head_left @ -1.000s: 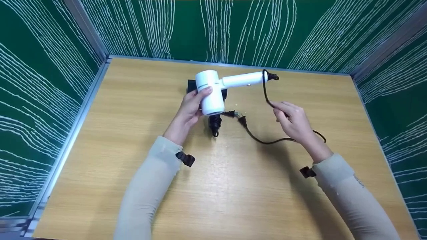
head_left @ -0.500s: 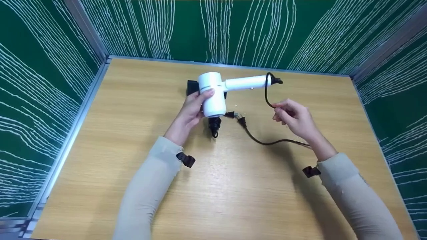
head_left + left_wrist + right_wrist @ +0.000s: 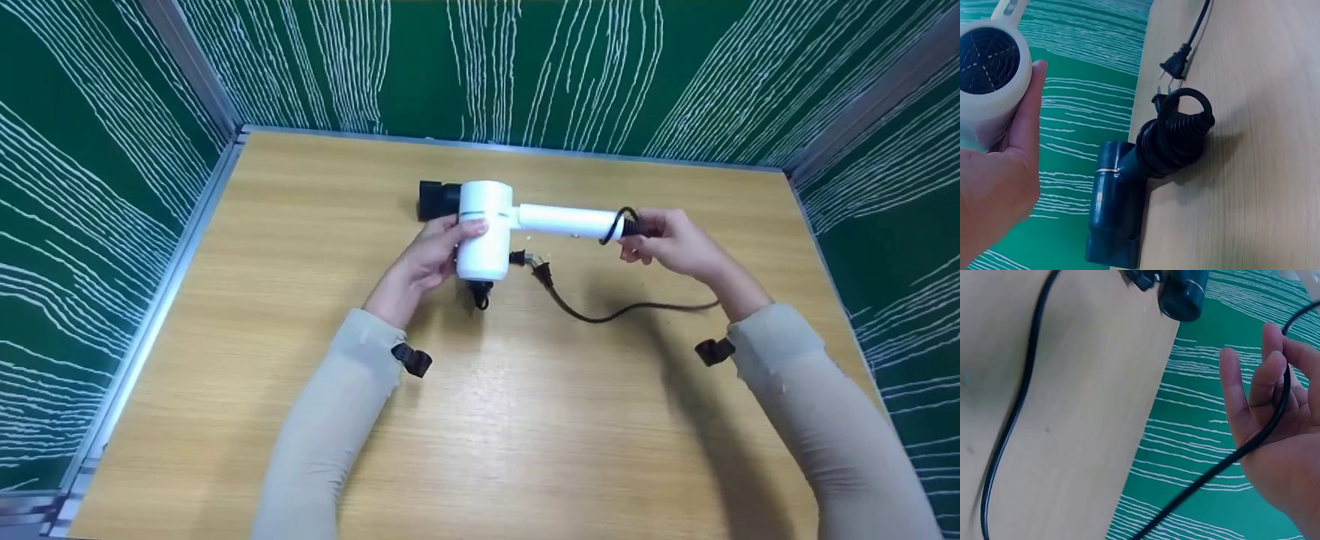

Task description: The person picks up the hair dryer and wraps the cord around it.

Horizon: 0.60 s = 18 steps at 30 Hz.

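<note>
Over at the table [image 3: 525,420], the person's left hand [image 3: 433,251] grips the white dryer [image 3: 484,247] by its body, thumb lying across it, while the right hand [image 3: 681,244] pinches the cord [image 3: 631,225] at the handle's end, where a loop crosses the white. Partly hidden beneath is a black dryer [image 3: 437,200], with two plugs [image 3: 542,273] near each other beside it, a wire [image 3: 600,321] curving from one toward the right wrist. Streaked green walls [image 3: 420,67] rise around.

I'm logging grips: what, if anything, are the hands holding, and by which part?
The left hand holds the white hair dryer by its barrel; the right hand holds its black cord near the handle.
</note>
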Tool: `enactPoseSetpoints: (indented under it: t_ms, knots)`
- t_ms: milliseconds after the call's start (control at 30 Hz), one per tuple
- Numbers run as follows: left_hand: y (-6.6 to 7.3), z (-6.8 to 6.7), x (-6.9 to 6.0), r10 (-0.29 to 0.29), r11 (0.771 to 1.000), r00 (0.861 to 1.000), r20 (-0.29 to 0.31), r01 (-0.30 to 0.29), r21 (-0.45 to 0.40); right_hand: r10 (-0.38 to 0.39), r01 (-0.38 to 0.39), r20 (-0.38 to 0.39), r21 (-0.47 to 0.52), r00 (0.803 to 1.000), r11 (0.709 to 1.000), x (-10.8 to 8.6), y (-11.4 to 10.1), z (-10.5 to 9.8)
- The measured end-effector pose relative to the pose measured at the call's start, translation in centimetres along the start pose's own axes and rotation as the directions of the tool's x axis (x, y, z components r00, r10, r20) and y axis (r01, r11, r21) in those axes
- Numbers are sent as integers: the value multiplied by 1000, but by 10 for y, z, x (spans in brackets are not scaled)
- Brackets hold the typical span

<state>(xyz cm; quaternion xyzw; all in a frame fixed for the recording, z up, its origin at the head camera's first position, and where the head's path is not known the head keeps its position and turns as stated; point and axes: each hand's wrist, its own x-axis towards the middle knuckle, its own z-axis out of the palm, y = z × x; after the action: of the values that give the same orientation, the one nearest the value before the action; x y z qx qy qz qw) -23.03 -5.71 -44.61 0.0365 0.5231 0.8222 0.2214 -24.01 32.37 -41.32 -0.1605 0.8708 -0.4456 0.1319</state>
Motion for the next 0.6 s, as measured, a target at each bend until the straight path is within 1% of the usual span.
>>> enactPoseSetpoints:
  t_ms: [100,200,367,467,600]
  knots:
    - [1,-2,0,-31,999,1000,6,31,39,22,-21,17,-44,1000,999,4,-8,-7]
    - [2,-4,0,-56,997,998,3,56,58,39,-37,20,-84,999,996,9,-14,-13]
    - [1,-5,0,-77,990,997,1,76,119,18,-12,35,-168,999,986,17,-26,-19]
    - [1,-6,1,-89,983,996,-17,91,160,11,-2,41,-228,999,974,21,-37,-21]
    - [3,-7,1,-111,976,992,-60,121,179,-9,20,38,-316,999,949,24,-56,-23]
